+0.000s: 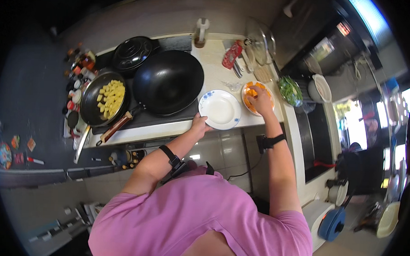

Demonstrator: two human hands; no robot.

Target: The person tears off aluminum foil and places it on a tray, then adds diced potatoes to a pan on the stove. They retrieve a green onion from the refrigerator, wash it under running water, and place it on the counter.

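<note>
A white plate with blue flowers on its rim (220, 110) is tilted at the counter's front edge, and my left hand (200, 125) grips its lower left rim. The plate bears nothing. To its right, a second plate (273, 105) holds orange cubes (250, 92), perhaps pumpkin or carrot. My right hand (261, 101) reaches over these cubes with its fingers down among them. Whether it pinches any is hidden by the hand itself. On the left, a frying pan (87, 98) contains pale yellow cubes (111, 97), possibly potato.
A black wok (167, 82) sits on the stove, its handle (115, 128) jutting over the front edge. Behind is a lidded black pot (132, 52). Right of the counter are leafy greens (290, 91). Utensils, a red packet (232, 54) and a glass lid (259, 38) lie at the back.
</note>
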